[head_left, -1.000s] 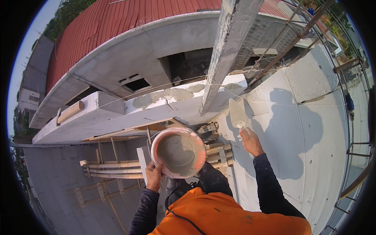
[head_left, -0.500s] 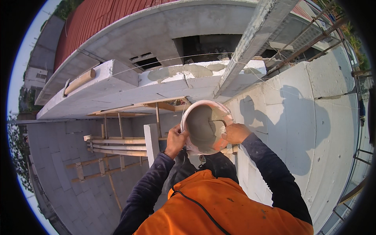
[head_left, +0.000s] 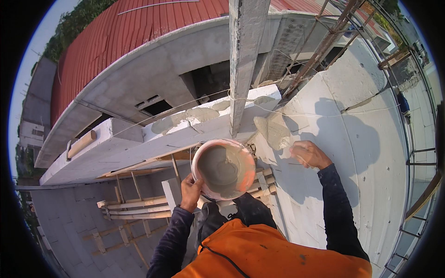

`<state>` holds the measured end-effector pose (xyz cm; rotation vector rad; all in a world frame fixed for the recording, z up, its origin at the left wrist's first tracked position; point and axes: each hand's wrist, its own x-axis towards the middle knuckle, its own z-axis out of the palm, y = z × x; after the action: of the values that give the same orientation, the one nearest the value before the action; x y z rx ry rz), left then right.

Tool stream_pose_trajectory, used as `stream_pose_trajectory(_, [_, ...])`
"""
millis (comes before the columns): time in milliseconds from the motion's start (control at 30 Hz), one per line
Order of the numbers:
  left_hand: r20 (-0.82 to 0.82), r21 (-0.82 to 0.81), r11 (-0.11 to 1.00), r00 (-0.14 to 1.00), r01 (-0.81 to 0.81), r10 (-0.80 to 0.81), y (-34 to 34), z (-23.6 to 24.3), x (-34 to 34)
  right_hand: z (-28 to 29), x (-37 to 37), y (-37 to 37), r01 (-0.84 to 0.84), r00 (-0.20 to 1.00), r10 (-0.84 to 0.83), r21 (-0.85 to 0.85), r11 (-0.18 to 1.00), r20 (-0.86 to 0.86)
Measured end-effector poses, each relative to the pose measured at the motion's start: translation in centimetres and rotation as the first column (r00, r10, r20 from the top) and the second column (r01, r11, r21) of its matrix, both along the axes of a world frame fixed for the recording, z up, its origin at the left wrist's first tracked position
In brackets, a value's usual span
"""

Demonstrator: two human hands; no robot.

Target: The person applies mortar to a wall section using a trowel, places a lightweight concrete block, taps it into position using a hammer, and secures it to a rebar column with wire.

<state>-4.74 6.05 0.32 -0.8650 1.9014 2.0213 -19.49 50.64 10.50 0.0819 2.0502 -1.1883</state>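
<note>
My left hand (head_left: 190, 192) grips the left rim of a pink bucket (head_left: 246, 169) holding wet grey mortar (head_left: 215, 167), held over my dark-trousered legs. My right hand (head_left: 308, 154) is closed around the handle of a trowel (head_left: 273, 132), right of the bucket and above it in the picture. Its blade carries grey mortar and points toward the block wall. Along the top of that white block wall (head_left: 171, 146) lie patches of grey mortar (head_left: 204, 115), behind a taut string.
A concrete post (head_left: 243, 55) rises through the middle. A wooden-handled object (head_left: 81, 143) rests on the left block. A white block wall (head_left: 352, 162) is on the right, with rebar cages (head_left: 338, 28) behind. Bamboo poles (head_left: 139, 204) are below left; a red-roofed building (head_left: 102, 51) stands beyond.
Half a second ago my right hand was down in the bucket; now it has lifted the trowel out, loaded with mortar, up to the right. My left hand still holds the bucket.
</note>
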Motion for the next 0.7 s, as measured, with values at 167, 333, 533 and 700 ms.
stream_pose_trajectory(167, [0.009, -0.031, 0.999, 1.0, -0.021, 0.022, -0.5, -0.6, 1.7, -1.0, -6.9, -1.8, 0.101, 0.756, 0.257, 0.494, 0.864, -0.603])
stream_pose_trajectory(333, [0.032, -0.02, 0.995, 0.995, -0.095, 0.096, -2.1, -1.5, 5.1, -2.1, -11.0, -4.7, 0.186, 0.666, 0.432, 0.697, 0.693, -0.608])
stream_pose_trajectory(533, [0.063, 0.038, 0.978, 0.978, -0.204, 0.201, -4.2, -2.7, 9.0, -3.5, -9.3, -3.2, 0.249, 0.656, 0.408, 0.692, 0.677, -0.635])
stream_pose_trajectory(700, [0.12, -0.002, 0.973, 0.966, -0.229, 0.227, -4.8, -2.4, 9.6, -5.0, -8.0, -1.1, 0.276, 0.703, 0.261, 0.592, 0.757, -0.661])
